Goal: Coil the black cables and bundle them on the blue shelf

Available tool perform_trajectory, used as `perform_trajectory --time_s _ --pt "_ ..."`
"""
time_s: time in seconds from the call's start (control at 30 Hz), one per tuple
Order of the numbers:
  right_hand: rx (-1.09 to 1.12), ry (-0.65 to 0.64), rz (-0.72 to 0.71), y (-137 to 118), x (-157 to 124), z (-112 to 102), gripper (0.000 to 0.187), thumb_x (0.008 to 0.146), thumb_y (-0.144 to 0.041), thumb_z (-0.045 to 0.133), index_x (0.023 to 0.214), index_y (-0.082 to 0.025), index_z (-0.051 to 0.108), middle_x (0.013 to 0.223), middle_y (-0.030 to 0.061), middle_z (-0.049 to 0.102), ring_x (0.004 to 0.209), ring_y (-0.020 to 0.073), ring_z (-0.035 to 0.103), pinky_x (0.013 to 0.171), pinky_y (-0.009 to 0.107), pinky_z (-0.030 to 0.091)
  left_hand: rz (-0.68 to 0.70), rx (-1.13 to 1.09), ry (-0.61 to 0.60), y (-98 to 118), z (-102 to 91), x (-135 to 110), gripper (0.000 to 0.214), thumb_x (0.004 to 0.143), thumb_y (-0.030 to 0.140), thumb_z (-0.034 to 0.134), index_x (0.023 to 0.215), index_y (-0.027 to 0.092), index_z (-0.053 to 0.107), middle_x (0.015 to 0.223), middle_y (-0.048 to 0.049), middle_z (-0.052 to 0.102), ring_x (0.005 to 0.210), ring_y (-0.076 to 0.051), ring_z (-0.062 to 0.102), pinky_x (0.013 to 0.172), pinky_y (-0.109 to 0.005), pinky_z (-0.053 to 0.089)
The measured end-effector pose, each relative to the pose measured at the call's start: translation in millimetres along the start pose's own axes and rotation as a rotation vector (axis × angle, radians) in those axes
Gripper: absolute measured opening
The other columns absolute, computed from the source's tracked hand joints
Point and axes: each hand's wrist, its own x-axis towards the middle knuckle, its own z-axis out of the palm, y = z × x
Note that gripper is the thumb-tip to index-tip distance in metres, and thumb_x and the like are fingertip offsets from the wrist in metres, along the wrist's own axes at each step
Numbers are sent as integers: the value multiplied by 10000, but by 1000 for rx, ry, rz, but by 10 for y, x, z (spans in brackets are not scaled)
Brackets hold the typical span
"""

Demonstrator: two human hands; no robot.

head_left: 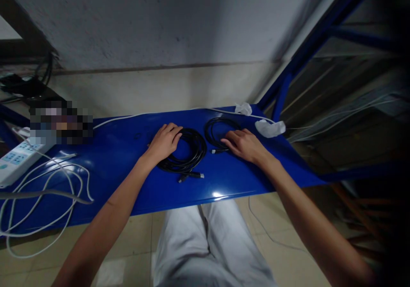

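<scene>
A larger coil of black cable (200, 150) lies on the blue tabletop (112, 167), with two plug ends at its near side. My left hand (164, 142) rests on this coil's left edge, its fingers stretched out and the thumb apart. To the right is a smaller black cable coil (209, 130), one connector (216, 151) pointing left. Over its right side my right hand (242, 144) is curled, fingers bent down and thumb along the cable; the fingertips are partly hidden.
At the left sit a white power strip (21, 154) and a loose tangle of white cable (48, 171). Crumpled white pieces (270, 128) lie at the back right, near a thin white cord (128, 116). A wall (160, 30) rises behind; a blue frame post (282, 95) stands right.
</scene>
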Motion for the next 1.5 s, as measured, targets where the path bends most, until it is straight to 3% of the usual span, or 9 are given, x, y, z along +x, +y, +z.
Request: perform_trajectory --time_s 0.4,0.6,0.83,1.0,1.1,1.2,1.27,1.43,1.5 --pt "177 -68 -21 94 67 74 456 1188 -504 396 904 -220 611 789 62 699 732 213 684 680 328 352 -14 -24 -10 -19 -4 3 394 1148 297 475 1463 180 681 1335 -132 709 1252 -291 670 1216 -525 483" --pt "333 116 94 78 76 -31 474 1171 -561 408 872 -234 575 771 42 664 664 199 612 671 333 389 -2 -33 -4 -42 8 4 406 1146 309 471 1470 182 680 1326 -140 707 1246 -298 670 1189 -532 503" --pt "1207 355 422 -57 95 -103 544 982 -734 702 831 -255 492 876 50 753 673 191 684 658 361 565 -3 -19 -15 -36 3 1 416 1145 311 457 1470 180 681 1332 -142 708 1246 -303 664 1182 -528 504" --pt "1483 324 519 -131 80 -106 581 915 -688 813 825 -261 429 704 -73 478 517 95 379 540 292 443 2 -17 -16 -25 -8 3 416 1146 307 462 1472 162 676 1333 -142 707 1256 -299 661 1192 -515 497" --pt "1277 345 513 -140 -42 -159 504 992 -721 690 912 -277 465 708 -76 426 532 119 367 520 286 401 2 -21 -15 -16 -16 2 418 1148 306 459 1475 157 674 1331 -146 708 1244 -300 664 1175 -517 508" --pt "739 298 383 -175 -257 -245 442 1115 -654 498 963 -251 599 732 -10 539 620 171 502 585 324 422 -4 -24 -12 -7 -19 1 412 1148 305 457 1467 167 678 1331 -145 712 1241 -301 667 1179 -528 506" --pt "523 225 294 -214 -407 -276 440 1151 -585 447 973 -238 651 756 27 625 648 194 574 633 349 446 -5 -20 -13 -5 -16 0 413 1150 307 453 1464 161 679 1334 -145 712 1252 -301 667 1202 -532 491" --pt "358 153 217 -248 -638 -169 327 1076 -549 645 1166 -243 720 1116 110 809 803 257 750 715 379 556 -1 -12 -11 -19 -3 -4 416 1146 312 458 1479 182 672 1336 -134 713 1255 -301 669 1236 -551 461" --pt "368 140 224 -221 -672 -106 265 1096 -476 615 1148 -244 732 1107 108 822 810 262 765 721 383 574 -2 -17 -16 -27 -2 -6 419 1144 312 461 1483 185 671 1339 -136 711 1255 -302 667 1226 -546 471"
